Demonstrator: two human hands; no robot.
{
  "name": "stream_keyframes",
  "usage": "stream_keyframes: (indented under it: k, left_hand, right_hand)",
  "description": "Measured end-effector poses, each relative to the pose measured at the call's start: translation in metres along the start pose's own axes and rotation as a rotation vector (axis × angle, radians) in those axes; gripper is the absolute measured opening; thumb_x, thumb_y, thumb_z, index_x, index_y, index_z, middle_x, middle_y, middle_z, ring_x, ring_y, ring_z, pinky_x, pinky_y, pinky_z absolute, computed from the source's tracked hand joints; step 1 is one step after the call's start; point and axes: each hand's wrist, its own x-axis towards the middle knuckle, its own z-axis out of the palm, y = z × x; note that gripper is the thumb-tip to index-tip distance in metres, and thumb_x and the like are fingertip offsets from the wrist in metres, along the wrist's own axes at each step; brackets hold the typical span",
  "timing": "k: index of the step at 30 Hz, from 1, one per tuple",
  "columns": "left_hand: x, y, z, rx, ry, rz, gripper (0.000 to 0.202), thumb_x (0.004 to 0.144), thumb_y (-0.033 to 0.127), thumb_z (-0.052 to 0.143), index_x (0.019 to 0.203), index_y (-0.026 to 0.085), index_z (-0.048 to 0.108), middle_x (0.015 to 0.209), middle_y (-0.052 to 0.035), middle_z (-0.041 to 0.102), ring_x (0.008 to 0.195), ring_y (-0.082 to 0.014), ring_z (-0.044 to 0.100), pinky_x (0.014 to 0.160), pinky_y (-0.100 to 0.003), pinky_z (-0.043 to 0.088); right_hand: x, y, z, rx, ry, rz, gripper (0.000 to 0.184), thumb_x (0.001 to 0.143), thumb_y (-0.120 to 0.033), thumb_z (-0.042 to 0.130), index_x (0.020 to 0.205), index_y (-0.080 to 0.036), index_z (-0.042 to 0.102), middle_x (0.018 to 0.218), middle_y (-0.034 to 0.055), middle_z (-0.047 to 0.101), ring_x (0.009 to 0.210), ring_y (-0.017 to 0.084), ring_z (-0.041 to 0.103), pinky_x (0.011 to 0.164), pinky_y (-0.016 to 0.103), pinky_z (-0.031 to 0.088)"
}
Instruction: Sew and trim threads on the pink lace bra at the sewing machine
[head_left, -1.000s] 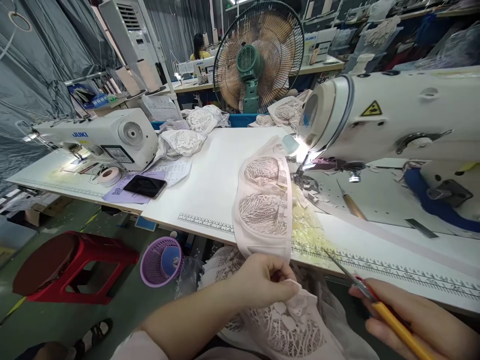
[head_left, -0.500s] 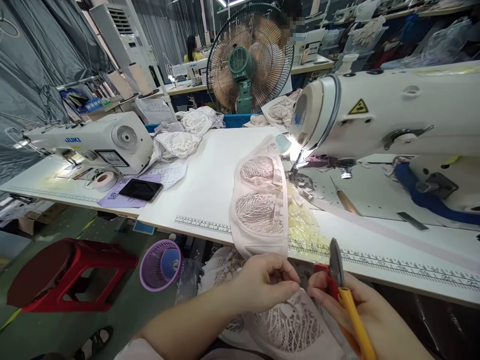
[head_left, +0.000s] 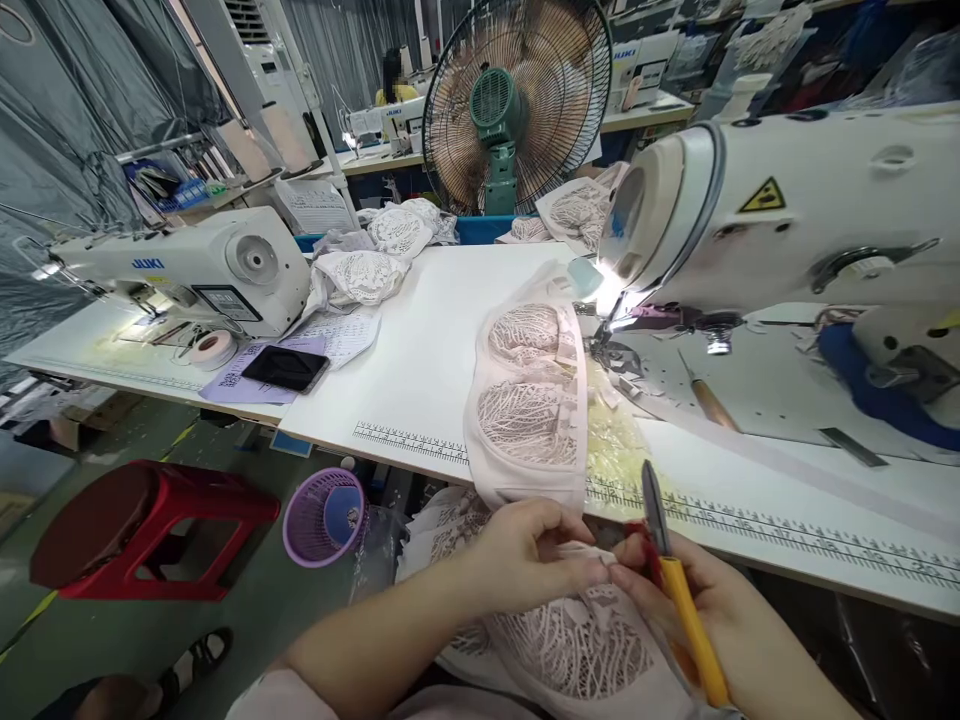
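Note:
My left hand (head_left: 536, 560) pinches the upper edge of a pale pink lace bra (head_left: 577, 650) in front of my lap. In my right hand (head_left: 675, 590) are scissors (head_left: 686, 610) with a yellow and red handle, their dark blade pointing up and away. The right thumb and fingertips meet the bra's edge beside the left fingers; whether they grip the fabric too is partly hidden. Another pale pink lace bra piece (head_left: 529, 430) lies on the sewing table (head_left: 420, 350) and hangs towards me over its front edge, its far end near the needle of the right sewing machine (head_left: 780, 210).
Left of me stand another sewing machine (head_left: 217, 265), a black phone (head_left: 285, 368) and a tape roll (head_left: 212, 350). A wooden-handled awl (head_left: 712, 405) lies on the right machine bed. A big fan (head_left: 517, 110) faces the table. On the floor are a red stool (head_left: 180, 530) and purple basket (head_left: 300, 520).
Both hands have come together at the bra's edge, the right fingertips now beside the left. The scissors moved slightly left with the right hand. The view has shifted a little.

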Motion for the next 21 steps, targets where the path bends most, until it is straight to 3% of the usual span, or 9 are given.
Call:
stream_keyframes:
  k: [7,15,18,21]
  left_hand:
    - [0.002,-0.014,0.014,-0.140,0.038,-0.134,0.038,0.064,0.047,0.079,0.072,0.013,0.064,0.072,-0.0027,0.058,0.061,-0.0120,0.056,0.055,-0.023,0.046]
    - [0.005,-0.002,0.017,-0.083,0.080,-0.081,0.020,0.078,0.030,0.066,0.066,0.013,0.063,0.068,-0.0015,0.053,0.066,-0.0118,0.050,0.063,-0.022,0.043]
    - [0.004,-0.004,0.018,-0.077,0.075,-0.095,0.015,0.073,0.026,0.071,0.071,0.013,0.064,0.072,-0.0012,0.054,0.067,-0.0109,0.050,0.062,-0.021,0.043]
    - [0.004,-0.010,0.021,-0.141,0.094,-0.147,0.026,0.064,0.031,0.080,0.072,0.012,0.063,0.073,-0.0006,0.054,0.061,-0.0088,0.050,0.055,-0.019,0.043]
  right_hand:
    - [-0.003,0.003,-0.002,0.065,-0.063,0.065,0.032,0.065,-0.045,0.082,0.075,-0.022,0.062,0.068,-0.0009,0.058,0.061,0.015,0.051,0.055,0.024,0.046]
    - [-0.005,-0.002,-0.006,0.006,-0.004,0.056,0.034,0.066,-0.052,0.079,0.074,-0.022,0.063,0.066,-0.0006,0.058,0.060,0.016,0.051,0.053,0.023,0.045]
    - [-0.005,0.000,-0.008,-0.011,-0.026,0.055,0.034,0.069,-0.052,0.077,0.074,-0.022,0.063,0.065,0.0003,0.059,0.059,0.016,0.053,0.051,0.023,0.046]
    - [-0.004,-0.001,-0.008,-0.032,-0.022,0.062,0.036,0.069,-0.055,0.075,0.076,-0.021,0.064,0.067,0.0014,0.061,0.061,0.017,0.056,0.050,0.024,0.048]
